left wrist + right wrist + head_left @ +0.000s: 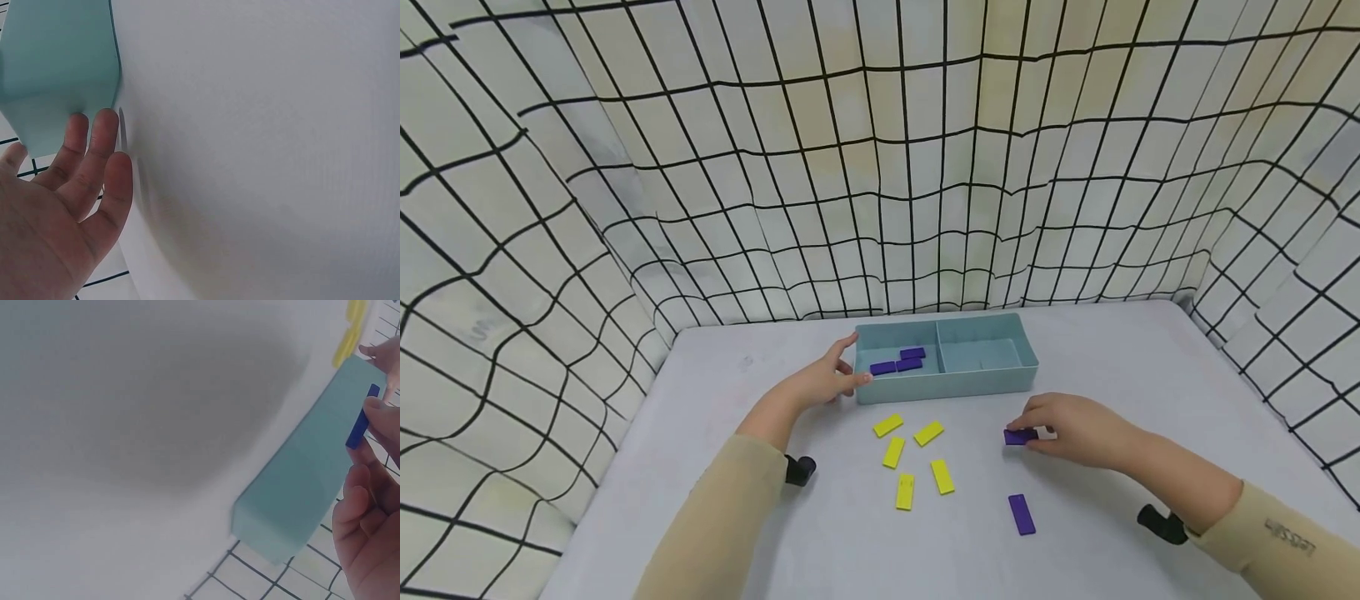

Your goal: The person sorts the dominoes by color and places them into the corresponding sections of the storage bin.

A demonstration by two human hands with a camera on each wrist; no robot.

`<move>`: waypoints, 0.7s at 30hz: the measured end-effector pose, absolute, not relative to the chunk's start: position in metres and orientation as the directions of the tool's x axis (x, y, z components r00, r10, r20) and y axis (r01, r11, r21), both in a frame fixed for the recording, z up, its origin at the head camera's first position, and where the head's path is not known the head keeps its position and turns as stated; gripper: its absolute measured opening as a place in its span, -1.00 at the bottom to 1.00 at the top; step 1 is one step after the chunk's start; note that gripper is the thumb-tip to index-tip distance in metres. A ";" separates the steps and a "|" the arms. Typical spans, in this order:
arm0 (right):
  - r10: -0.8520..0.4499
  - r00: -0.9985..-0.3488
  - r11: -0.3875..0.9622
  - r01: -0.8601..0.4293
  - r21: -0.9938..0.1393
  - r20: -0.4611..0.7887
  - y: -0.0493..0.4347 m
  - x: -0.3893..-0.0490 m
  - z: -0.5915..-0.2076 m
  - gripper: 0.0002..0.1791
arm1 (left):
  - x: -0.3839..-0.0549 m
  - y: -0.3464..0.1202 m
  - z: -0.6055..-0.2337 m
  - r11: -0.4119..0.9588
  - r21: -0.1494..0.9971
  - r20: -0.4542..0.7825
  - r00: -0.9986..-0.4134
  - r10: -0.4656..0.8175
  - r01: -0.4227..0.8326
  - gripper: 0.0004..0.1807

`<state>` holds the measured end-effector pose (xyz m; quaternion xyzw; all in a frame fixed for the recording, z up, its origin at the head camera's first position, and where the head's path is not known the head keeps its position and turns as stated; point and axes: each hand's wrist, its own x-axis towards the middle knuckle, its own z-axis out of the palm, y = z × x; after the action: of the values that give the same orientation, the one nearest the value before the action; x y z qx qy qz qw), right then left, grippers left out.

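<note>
Head view: the right hand [1078, 429] pinches a purple, flat, rectangular, plastic-looking tile [1018, 438] between thumb and fingers; its long axis runs left to right, one end directed away from the palm. This tile is positioned in front of the right end of a pale teal, rectangular, two-compartment box [947, 387] on the white counter [955, 558]. The left hand [822, 379], fingers extended and relaxed, touches the box's left end. Three purple tiles [908, 364] lie in the left compartment, long axes roughly left to right. Left wrist view: the fingers are spread and slightly bent beside the box wall. Right wrist view: the pinched tile slants from upper right to lower left, narrow edge facing the camera.
</note>
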<state>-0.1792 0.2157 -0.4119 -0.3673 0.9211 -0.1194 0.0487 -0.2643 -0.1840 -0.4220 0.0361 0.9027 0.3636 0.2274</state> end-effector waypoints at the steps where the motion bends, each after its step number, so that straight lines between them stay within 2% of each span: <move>1: -0.687 -0.727 0.702 -0.664 -0.259 0.001 0.215 -0.181 -0.410 -0.66 | -0.264 -0.184 -0.422 0.733 0.673 -0.383 -0.895 0.229 -0.101 0.05; 10: -0.675 -0.738 0.707 -0.645 -0.288 -0.002 0.195 -0.195 -0.395 -0.65 | -0.263 -0.188 -0.425 0.726 0.682 -0.370 -0.898 0.237 -0.089 0.05; 21: -0.647 -0.763 0.694 -0.585 -0.421 -0.006 0.173 -0.231 -0.380 -0.64 | -0.266 -0.187 -0.428 0.720 0.690 -0.356 -0.902 0.244 -0.078 0.07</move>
<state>-0.2310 0.1734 -0.3802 -0.3357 0.9170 -0.2012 0.0768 -0.2657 -0.1872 -0.4281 0.0461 0.9017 0.3716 0.2163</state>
